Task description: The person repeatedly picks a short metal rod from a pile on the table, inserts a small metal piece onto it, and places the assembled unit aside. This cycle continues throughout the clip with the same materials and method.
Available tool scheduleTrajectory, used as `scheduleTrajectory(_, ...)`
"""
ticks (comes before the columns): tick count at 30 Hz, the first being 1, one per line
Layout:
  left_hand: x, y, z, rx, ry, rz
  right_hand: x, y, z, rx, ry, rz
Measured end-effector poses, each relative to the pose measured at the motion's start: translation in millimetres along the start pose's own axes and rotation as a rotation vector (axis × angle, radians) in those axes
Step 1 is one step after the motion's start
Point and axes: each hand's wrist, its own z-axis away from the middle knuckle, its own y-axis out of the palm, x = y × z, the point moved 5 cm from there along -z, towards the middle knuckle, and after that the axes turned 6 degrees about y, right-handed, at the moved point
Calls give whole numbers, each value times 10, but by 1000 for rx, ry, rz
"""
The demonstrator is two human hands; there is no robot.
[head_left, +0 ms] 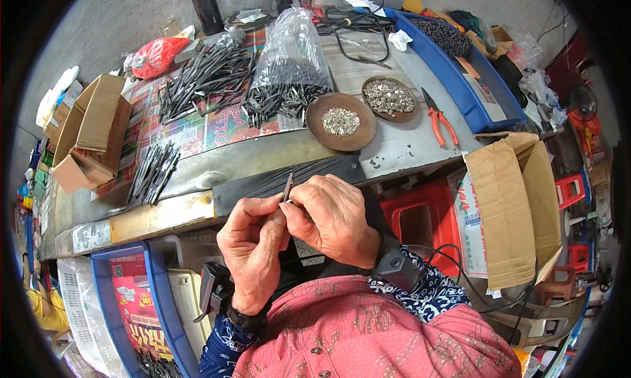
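Both my hands meet close in front of me at the workbench's near edge. My left hand [251, 246] and my right hand [335, 217] pinch together one thin dark metal rod [288, 187], which sticks up between the fingertips. A small shiny piece sits at the fingertips, too small to make out. Just beyond the hands stands a brown round dish [341, 121] with small silvery metal parts. A second dish [389, 98] of the same parts lies behind it to the right. Dark rods lie in piles [204, 79] and spill from a clear plastic bag [286, 62].
Orange-handled pliers [439, 120] lie right of the dishes. A blue tray [460, 69] sits at the far right, an open cardboard box [519, 207] and a red stool [424, 223] below it. Small cardboard boxes [92, 138] stand at left, a rod bundle [154, 171] beside them. A blue crate [141, 306] is at lower left.
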Motion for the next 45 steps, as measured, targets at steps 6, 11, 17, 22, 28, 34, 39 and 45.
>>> scheduleTrajectory(6,5,-15,-2,28,44,6,-84,17,-23,40,115,-136)
scheduleTrajectory(11,18,-59,9,24,17,-5,-103,38,20,222,411,-373)
scheduleTrajectory(17,39,-79,31,2,-36,-28,-244,19,-47,129,524,-387)
scheduleTrajectory(22,30,-90,12,20,-1,33,-119,103,-29,245,419,-325)
scheduleTrajectory(28,25,-123,28,-9,-10,-46,-166,35,-44,169,464,-322)
scheduleTrajectory(34,63,-128,21,27,0,10,-125,177,35,131,480,-454)
scheduleTrajectory(39,96,-116,52,-11,11,-3,-57,198,36,20,199,-145)
scheduleTrajectory(45,83,-132,42,-13,38,-48,-67,225,4,41,170,-137)
